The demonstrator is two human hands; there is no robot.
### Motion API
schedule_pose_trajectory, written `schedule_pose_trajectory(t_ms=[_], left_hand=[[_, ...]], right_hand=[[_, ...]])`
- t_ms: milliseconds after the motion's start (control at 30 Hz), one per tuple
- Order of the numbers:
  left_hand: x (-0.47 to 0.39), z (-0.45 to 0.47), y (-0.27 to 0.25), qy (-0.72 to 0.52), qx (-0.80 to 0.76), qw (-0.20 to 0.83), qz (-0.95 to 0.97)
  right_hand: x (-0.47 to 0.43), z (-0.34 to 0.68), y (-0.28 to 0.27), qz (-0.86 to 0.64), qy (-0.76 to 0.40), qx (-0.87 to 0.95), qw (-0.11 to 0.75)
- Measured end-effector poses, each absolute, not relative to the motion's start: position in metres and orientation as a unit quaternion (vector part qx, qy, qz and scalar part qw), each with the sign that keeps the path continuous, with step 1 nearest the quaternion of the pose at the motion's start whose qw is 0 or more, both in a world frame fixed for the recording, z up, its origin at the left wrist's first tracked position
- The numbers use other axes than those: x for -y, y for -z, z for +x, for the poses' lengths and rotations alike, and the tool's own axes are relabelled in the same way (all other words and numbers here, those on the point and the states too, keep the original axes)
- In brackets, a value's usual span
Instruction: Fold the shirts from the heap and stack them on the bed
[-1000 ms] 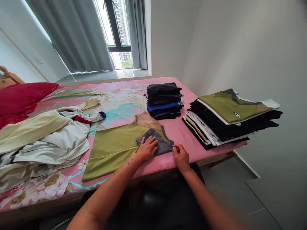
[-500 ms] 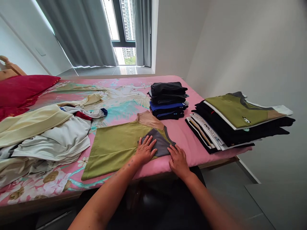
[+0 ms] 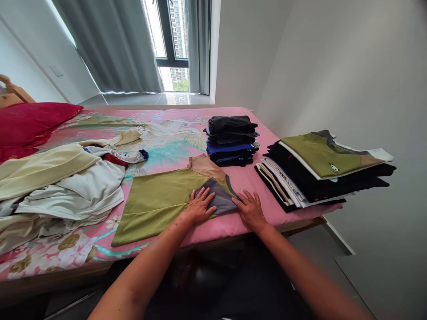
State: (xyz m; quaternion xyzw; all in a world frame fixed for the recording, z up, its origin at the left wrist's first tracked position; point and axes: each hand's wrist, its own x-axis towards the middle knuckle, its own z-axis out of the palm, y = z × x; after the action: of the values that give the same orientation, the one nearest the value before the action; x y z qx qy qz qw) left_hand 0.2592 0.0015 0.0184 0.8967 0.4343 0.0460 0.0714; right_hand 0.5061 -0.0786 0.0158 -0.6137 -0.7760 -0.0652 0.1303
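Note:
An olive green T-shirt (image 3: 156, 195) with a grey panel and a tan sleeve lies partly folded near the bed's front edge. Flat on its grey panel rests my left hand (image 3: 200, 206), fingers spread. My right hand (image 3: 251, 210) is at the shirt's collar end, its fingers stretched out, with the fingertips on the collar edge. Neither hand grips anything.
On the pink floral bedsheet (image 3: 170, 151) stand a stack of dark folded clothes (image 3: 231, 140) and, to the right, a stack of folded T-shirts (image 3: 320, 169) overhanging the bed edge. Loose clothes (image 3: 76, 186) lie heaped at left, before a red pillow (image 3: 33, 124).
My right hand has shifted slightly to the right and its fingers have spread more. My left hand stays flat on the grey panel. The view has moved a little.

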Motion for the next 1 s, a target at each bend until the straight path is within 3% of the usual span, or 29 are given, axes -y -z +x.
schedule_pose_trajectory(t_ms=[133,367,567,833,1000], left_hand=[[0.001,0.259,-0.015,-0.055,-0.433,0.057,0.898],[0.004,0.259,-0.019,-0.058,-0.429,0.064,0.899],[-0.003,0.224,-0.032,-0.042,-0.445,0.099,0.889],[-0.026,0.14,-0.035,-0.039,-0.556,0.071,0.828],[-0.056,0.096,-0.039,-0.001,-0.612,0.073,0.788]], right_hand=[[0.089,0.503,-0.02,-0.652,0.024,0.753,0.083],[0.075,0.441,-0.055,-0.601,-0.02,0.782,0.166],[0.056,0.426,-0.038,-0.584,-0.114,0.794,0.125],[-0.004,0.422,-0.055,-0.56,-0.114,0.778,0.261],[-0.057,0.4,-0.055,-0.56,-0.097,0.799,0.196]])
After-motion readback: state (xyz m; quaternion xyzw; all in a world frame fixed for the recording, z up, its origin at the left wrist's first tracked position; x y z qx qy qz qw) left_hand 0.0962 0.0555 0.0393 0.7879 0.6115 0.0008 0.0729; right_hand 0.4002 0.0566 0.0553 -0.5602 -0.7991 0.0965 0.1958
